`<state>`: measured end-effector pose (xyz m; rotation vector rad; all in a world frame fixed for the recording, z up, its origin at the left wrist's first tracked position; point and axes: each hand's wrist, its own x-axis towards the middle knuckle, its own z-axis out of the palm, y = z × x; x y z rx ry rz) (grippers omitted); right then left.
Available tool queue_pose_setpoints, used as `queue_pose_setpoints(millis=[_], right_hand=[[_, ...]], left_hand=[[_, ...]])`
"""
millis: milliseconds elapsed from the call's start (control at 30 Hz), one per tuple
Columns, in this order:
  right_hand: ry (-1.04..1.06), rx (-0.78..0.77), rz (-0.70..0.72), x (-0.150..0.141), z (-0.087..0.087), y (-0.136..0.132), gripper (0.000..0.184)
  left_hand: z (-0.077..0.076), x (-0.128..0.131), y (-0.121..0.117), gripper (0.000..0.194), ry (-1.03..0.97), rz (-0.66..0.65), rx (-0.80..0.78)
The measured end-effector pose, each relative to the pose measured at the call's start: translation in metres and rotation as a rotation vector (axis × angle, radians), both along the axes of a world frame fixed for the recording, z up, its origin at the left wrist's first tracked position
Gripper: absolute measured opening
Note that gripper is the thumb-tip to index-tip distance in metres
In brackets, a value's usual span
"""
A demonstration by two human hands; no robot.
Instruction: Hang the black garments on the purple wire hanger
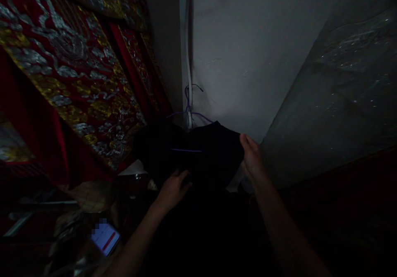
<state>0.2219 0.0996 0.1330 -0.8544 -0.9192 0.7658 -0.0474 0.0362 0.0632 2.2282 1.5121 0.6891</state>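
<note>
A black garment (211,165) hangs on a thin purple hanger (203,116) in front of the wall. A short piece of the hanger's lower bar shows across the neck opening. My right hand (252,157) is closed on the garment's right shoulder edge, thumb on the near side. Against the garment's front, left of its middle, is my left hand (174,190), its fingers bent and somewhat apart. No fold of cloth can be made out between them. Darkness hides the garment's lower part.
A white cord (187,41) runs down the wall (242,62) behind the hanger. Red cloth with gold and silver embroidery (71,53) hangs at left. A lit phone (106,237) lies among dim clutter at lower left. Shiny clear sheeting (341,95) covers something at right.
</note>
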Motion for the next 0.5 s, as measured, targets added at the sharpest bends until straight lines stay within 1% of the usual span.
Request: queue_pose_setpoints(millis=[67, 133, 200, 233, 267, 300, 333, 367, 400, 433, 467, 500], right_hand=[[-0.054, -0.011, -0.028, 0.004, -0.003, 0.000, 0.041], [-0.071, -0.060, -0.103, 0.007, -0.010, -0.004, 0.044], [-0.048, -0.093, -0.224, 0.003, -0.025, -0.020, 0.048], [-0.038, -0.108, -0.269, -0.003, -0.035, -0.032, 0.047], [-0.049, -0.123, -0.273, -0.013, -0.045, -0.046, 0.042], [-0.095, -0.191, -0.184, -0.025, -0.056, -0.061, 0.037], [-0.165, -0.282, 0.002, -0.038, -0.066, -0.075, 0.035], [-0.246, -0.353, 0.235, -0.052, -0.075, -0.088, 0.036], [-0.311, -0.384, 0.395, -0.065, -0.082, -0.099, 0.037], [-0.359, -0.393, 0.451, -0.077, -0.087, -0.107, 0.037], [-0.412, -0.390, 0.473, -0.086, -0.092, -0.111, 0.037], [-0.466, -0.379, 0.446, -0.093, -0.094, -0.113, 0.037]], left_hand=[[-0.013, 0.004, -0.008, 0.015, -0.061, 0.017, 0.041], [-0.024, 0.011, -0.018, 0.008, -0.199, 0.008, 0.097], [-0.034, 0.020, -0.029, 0.005, -0.364, 0.042, 0.151], [-0.039, 0.027, -0.034, 0.003, -0.453, 0.089, 0.174], [-0.044, 0.033, -0.039, 0.006, -0.545, 0.149, 0.194], [-0.049, 0.041, -0.044, 0.014, -0.640, 0.213, 0.205], [-0.052, 0.047, -0.049, 0.025, -0.734, 0.272, 0.207], [-0.055, 0.053, -0.053, 0.036, -0.820, 0.314, 0.197], [-0.058, 0.058, -0.056, 0.045, -0.888, 0.334, 0.178], [-0.060, 0.061, -0.059, 0.048, -0.926, 0.332, 0.159], [-0.061, 0.062, -0.061, 0.045, -0.933, 0.316, 0.146], [-0.062, 0.061, -0.062, 0.038, -0.918, 0.295, 0.142]])
